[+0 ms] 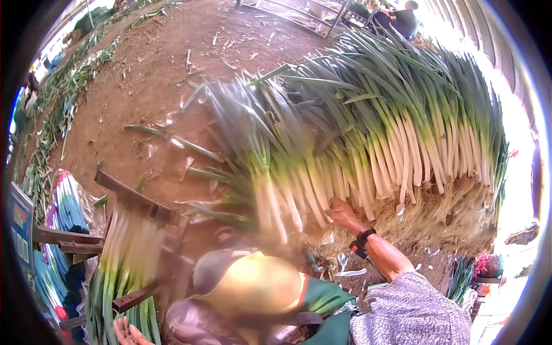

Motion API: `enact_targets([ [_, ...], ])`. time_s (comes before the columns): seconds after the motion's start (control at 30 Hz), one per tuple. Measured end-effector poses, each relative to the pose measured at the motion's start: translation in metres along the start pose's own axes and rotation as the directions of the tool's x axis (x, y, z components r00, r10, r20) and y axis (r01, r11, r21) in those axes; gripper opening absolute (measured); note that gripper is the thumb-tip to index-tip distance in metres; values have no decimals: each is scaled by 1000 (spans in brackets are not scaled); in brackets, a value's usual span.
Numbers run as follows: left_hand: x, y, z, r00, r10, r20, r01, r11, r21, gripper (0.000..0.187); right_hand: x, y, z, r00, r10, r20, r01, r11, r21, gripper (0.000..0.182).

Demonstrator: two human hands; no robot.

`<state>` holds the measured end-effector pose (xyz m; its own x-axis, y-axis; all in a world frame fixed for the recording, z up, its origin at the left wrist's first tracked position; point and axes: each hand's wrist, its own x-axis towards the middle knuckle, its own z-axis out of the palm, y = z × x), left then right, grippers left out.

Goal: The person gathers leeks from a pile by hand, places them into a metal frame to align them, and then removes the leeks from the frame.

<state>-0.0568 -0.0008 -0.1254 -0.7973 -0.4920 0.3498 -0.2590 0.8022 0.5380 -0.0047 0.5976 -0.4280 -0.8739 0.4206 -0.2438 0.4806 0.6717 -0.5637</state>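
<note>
My right hand (344, 215), with a black watch on the wrist, is at the white lower stems of a long row of leeks (397, 144). Its curled fingers close on a leek stem, partly hidden. The leeks lie side by side on the brown ground, with green leaves toward the top and roots toward me. At the bottom left edge my left hand (131, 333) shows only in part, fingers apart. It is beside a bundle of leeks (118, 264) resting in a rusty metal rack (135, 198).
Yellow and green cloth (259, 282) fills the lower middle, partly blurred. Colourful bundles (69, 213) and a blue board (22, 230) are at the left. Leaf scraps litter the soil. A person in dark clothing (402, 23) is at the top right, near a metal frame (287, 17).
</note>
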Motion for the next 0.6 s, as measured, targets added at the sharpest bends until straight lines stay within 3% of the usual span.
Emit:
enact_targets([
  [0.03,-2,-20,4,992,127,9,-127,992,-5,39,1,-6,7,999,-19,-33,16,997,-73,32],
  [0.17,-9,17,10,979,198,51,-198,980,-18,31,-2,-42,4,996,61,-70,-77,965,-251,20],
  [0.27,-13,31,17,958,274,86,-265,959,-102,28,6,-54,-24,918,298,262,-343,928,146,37],
  [0.33,-15,46,17,938,319,135,-292,938,-187,26,-9,-97,-73,960,123,252,-158,979,126,42],
  [0.37,-18,40,22,939,293,178,-239,933,-270,25,-16,-110,-86,962,167,217,-213,955,207,42],
  [0.47,-27,35,34,927,283,246,-214,938,-274,25,-12,-109,-99,949,217,230,-275,927,257,58],
  [0.5,-28,33,32,894,243,377,-148,953,-263,30,-9,-113,-103,928,261,267,-325,917,233,61],
  [0.53,-31,21,38,892,219,395,-103,950,-295,29,-8,-118,-107,904,303,301,-372,905,206,65],
  [0.6,-36,-8,57,888,167,428,-8,937,-349,31,-12,-91,-78,968,166,186,-221,916,334,59],
])
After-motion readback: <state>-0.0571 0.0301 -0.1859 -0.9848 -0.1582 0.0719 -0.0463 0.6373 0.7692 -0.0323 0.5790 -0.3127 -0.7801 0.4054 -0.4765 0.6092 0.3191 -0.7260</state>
